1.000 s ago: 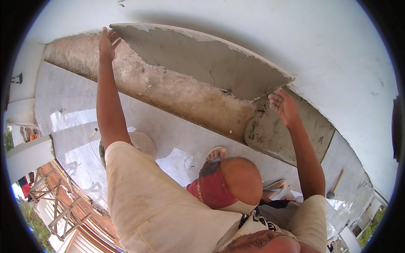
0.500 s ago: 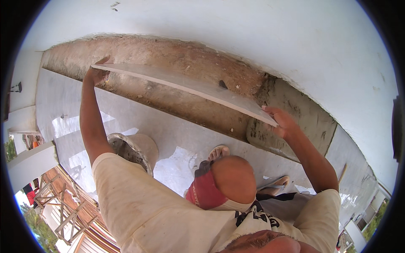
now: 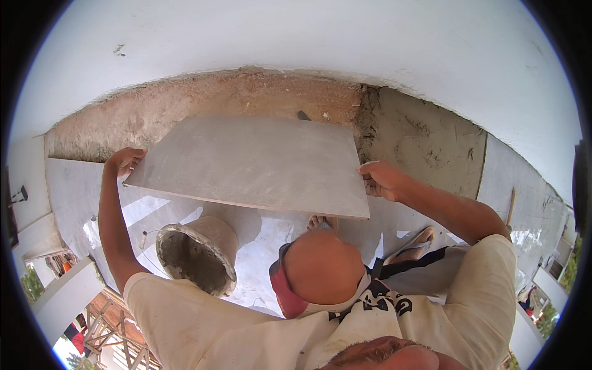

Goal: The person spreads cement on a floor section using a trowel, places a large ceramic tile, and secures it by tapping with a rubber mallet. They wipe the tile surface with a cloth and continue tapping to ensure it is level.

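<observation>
I hold a large grey square tile (image 3: 253,163) by two opposite edges. My left hand (image 3: 126,161) grips its left corner and my right hand (image 3: 379,179) grips its right edge. The tile lies nearly flat, smooth face up, held over a bare brown mortar bed (image 3: 203,102) that runs along the foot of a white wall (image 3: 308,37). To the right of the tile lies a patch of grey cement (image 3: 425,142).
A round bucket (image 3: 197,253) crusted with mortar lies tipped on glossy white laid tiles (image 3: 259,246) below the held tile. My feet in sandals (image 3: 425,234) rest on those tiles. A wooden-handled tool (image 3: 510,206) lies at the right. Wooden scaffolding (image 3: 105,327) shows far below, lower left.
The tile was tipped up against the wall with its rough underside showing. It has swung down to nearly flat, face up, and both hands have come lower and nearer with it.
</observation>
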